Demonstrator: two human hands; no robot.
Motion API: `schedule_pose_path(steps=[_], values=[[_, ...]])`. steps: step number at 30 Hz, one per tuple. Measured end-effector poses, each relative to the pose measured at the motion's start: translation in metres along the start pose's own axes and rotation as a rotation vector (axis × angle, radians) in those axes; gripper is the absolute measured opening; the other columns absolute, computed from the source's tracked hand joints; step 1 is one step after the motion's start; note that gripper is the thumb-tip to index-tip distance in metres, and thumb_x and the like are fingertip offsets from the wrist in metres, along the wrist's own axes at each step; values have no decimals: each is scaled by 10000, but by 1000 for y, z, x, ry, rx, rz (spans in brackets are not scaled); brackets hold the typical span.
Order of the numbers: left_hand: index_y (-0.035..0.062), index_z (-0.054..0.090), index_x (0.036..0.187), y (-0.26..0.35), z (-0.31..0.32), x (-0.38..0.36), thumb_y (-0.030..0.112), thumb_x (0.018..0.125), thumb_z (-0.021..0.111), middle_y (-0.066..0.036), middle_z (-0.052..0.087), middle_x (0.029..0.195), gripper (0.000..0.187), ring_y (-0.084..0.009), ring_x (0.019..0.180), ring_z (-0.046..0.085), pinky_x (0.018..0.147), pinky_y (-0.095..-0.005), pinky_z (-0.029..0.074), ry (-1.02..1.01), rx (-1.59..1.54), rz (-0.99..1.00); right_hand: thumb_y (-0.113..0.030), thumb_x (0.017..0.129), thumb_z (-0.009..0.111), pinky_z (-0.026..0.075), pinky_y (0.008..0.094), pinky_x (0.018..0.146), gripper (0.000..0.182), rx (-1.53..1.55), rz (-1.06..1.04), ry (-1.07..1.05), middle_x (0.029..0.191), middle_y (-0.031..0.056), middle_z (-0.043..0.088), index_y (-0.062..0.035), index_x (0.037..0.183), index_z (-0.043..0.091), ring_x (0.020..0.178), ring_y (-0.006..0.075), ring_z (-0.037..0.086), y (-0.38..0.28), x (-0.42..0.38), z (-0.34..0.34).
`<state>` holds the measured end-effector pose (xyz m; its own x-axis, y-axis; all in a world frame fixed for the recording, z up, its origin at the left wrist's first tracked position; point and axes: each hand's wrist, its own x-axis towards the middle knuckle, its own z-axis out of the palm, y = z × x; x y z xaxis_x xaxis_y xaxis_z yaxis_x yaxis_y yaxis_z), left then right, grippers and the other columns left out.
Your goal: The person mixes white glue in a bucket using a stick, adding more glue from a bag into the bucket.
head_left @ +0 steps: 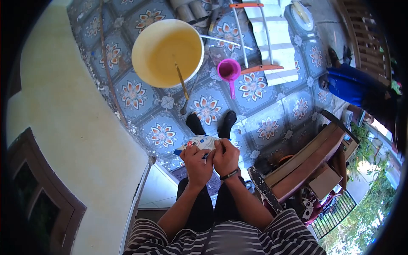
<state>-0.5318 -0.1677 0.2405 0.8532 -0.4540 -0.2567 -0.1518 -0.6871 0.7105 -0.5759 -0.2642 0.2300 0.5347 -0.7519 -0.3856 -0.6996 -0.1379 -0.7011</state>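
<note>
A white plastic packet [203, 141] with blue and red print is held out in front of my body, above my feet. My left hand [197, 163] pinches its near edge on the left, fingers curled over it. Close beside it, my right hand [226, 157] grips the same edge with the thumb and bent fingers, a dark band around the wrist. The two hands almost meet at the thumbs. Past the packet stands a large white bucket [135, 55] with yellowish liquid inside, a stick [182, 80] leaning in it. A pink dipper [229, 71] lies right of the bucket.
Flower-patterned tiles [205, 109] cover the floor. A small ladder-like frame [260, 68] with orange ends lies by white sheeting [272, 42]. A wooden bench [301, 165] holding a box [325, 182] stands at right. Another person's blue-clothed legs [350, 85] show far right. A wall [93, 127] rises at left.
</note>
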Motion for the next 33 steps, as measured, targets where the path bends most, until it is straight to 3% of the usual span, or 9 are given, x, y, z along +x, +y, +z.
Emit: schedule_pose_path(steps=[4,8,17,20,22,25,26,29,33], values=[[19,702,789,-3,-6,-19,140,742,774,-87,543,787,148,-261,839,533,861,-404,344,-46,1,-49,-143,878,595,489,426,590,176,-79,199,342,728,176,676,-15,786,675,658,341,667,53,36,-9],[21,711,793,-22,-29,-35,139,741,782,-74,542,764,147,-258,852,535,908,-420,346,-109,-92,-92,-192,905,660,411,267,389,276,179,352,239,546,73,619,39,754,646,400,119,577,68,83,-70],[2,705,793,-39,-60,-19,94,730,793,-55,503,730,142,-223,747,502,745,-376,378,-58,-121,-205,-118,865,706,469,260,401,176,260,315,184,634,65,635,38,857,624,517,152,664,131,113,-83],[-34,685,816,-40,-77,-2,9,766,759,-57,488,741,98,-158,738,490,673,-287,411,-17,-140,-205,-85,851,700,490,278,429,143,267,260,128,678,95,656,19,910,621,525,168,673,129,162,-50],[-25,693,797,-25,-93,19,13,733,776,-58,479,722,111,-183,717,479,648,-322,390,8,-157,-297,-62,828,698,526,312,507,139,154,130,149,685,110,661,-2,930,624,533,181,682,138,216,-15],[-31,703,827,-22,-112,39,-11,720,781,-38,465,737,133,-162,736,470,647,-299,392,46,-158,-318,-180,816,680,519,395,590,165,-221,-130,164,757,165,667,-46,904,643,632,325,662,163,315,40],[-32,703,828,-18,-120,47,-17,717,780,-34,461,739,136,-157,735,465,644,-292,389,48,-141,-319,-237,790,658,497,430,659,179,-268,-51,145,744,158,660,-96,899,667,710,362,641,151,339,50],[-33,701,822,-6,-135,70,-39,706,777,-16,441,745,139,-135,731,445,626,-265,376,46,-93,-343,-237,753,649,507,438,676,210,-232,79,38,774,136,679,-72,878,683,745,352,654,153,398,77],[-35,690,813,11,-147,105,-42,701,781,-9,432,743,143,-130,721,437,621,-257,366,41,-70,-325,-171,815,650,543,411,763,316,-481,43,64,912,152,714,-60,1111,640,832,322,697,148,406,95]])
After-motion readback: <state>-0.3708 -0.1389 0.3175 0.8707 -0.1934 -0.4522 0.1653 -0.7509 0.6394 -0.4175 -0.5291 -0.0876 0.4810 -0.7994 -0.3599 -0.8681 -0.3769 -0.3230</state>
